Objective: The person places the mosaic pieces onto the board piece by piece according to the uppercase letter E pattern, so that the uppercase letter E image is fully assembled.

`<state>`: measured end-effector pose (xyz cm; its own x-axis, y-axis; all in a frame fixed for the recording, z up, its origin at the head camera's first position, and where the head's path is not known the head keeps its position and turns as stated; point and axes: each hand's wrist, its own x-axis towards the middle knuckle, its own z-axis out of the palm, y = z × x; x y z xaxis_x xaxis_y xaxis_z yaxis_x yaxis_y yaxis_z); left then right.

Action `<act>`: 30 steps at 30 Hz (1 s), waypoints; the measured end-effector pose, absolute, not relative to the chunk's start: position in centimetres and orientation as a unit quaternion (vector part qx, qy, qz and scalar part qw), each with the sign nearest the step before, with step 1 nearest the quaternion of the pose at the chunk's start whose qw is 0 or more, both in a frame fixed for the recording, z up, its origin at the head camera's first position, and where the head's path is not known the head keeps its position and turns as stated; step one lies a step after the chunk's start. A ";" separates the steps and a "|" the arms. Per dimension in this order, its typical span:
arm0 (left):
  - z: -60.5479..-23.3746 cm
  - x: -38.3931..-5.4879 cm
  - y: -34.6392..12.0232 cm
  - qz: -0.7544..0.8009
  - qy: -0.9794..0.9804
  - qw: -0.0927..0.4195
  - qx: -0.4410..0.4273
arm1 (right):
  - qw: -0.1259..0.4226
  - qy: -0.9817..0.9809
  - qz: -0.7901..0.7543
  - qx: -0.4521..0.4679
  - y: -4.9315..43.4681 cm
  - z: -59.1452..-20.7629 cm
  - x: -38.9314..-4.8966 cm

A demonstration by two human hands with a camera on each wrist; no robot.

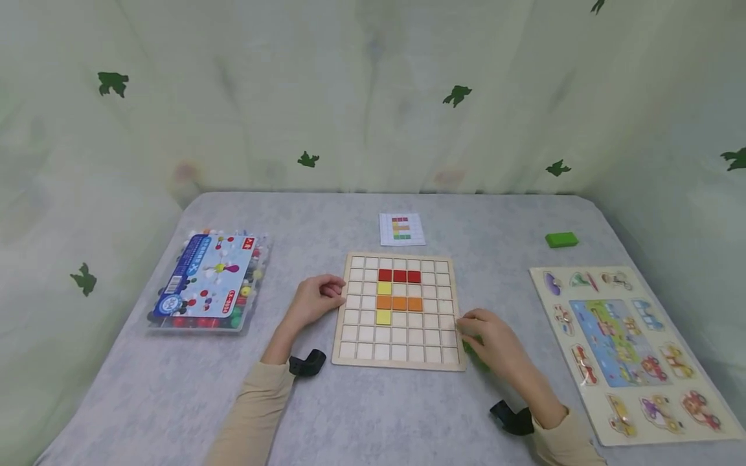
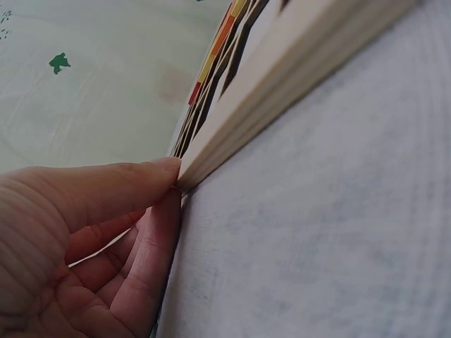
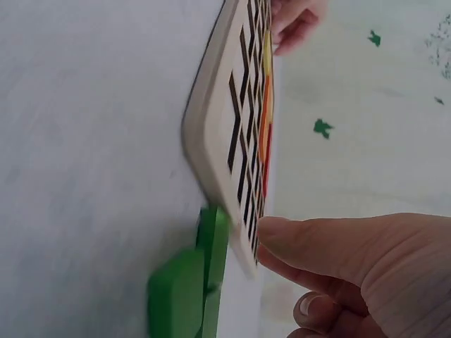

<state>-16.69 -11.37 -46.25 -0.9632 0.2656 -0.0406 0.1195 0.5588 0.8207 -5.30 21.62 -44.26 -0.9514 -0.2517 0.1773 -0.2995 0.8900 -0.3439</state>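
A square wooden grid board (image 1: 399, 367) lies flat on the table, with red tiles (image 1: 399, 276), orange tiles (image 1: 399, 303) and yellow tiles (image 1: 383, 317) in some cells. My left hand (image 1: 315, 301) pinches the board's left edge between thumb and forefinger; the left wrist view shows the thumb (image 2: 134, 184) over the frame. On the opposite side, my right hand (image 1: 492, 340) pinches the right edge with thumb (image 3: 317, 243) and forefinger. Green blocks (image 3: 176, 296) lie against that edge, mostly covered by the right hand in the head view.
Behind the board lies a pattern card (image 1: 402, 230). A clear box of coloured balls (image 1: 204, 278) is at the left. On the right are a picture puzzle board (image 1: 629, 349) and a green block (image 1: 561, 240). A patterned curtain (image 1: 373, 97) hangs behind the table.
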 end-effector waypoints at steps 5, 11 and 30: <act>-46.5 -16.6 -11.5 0.463 0.876 0.074 0.108 | 0.076 -0.973 0.171 0.139 23.3 -44.2 -4.5; -46.4 -16.6 -11.5 0.472 0.872 0.073 0.109 | 0.111 -0.970 0.156 0.150 24.5 -44.0 -3.7; -46.3 -16.6 -11.4 0.472 0.871 0.079 0.110 | 0.103 -0.964 0.178 0.169 25.6 -45.1 -3.5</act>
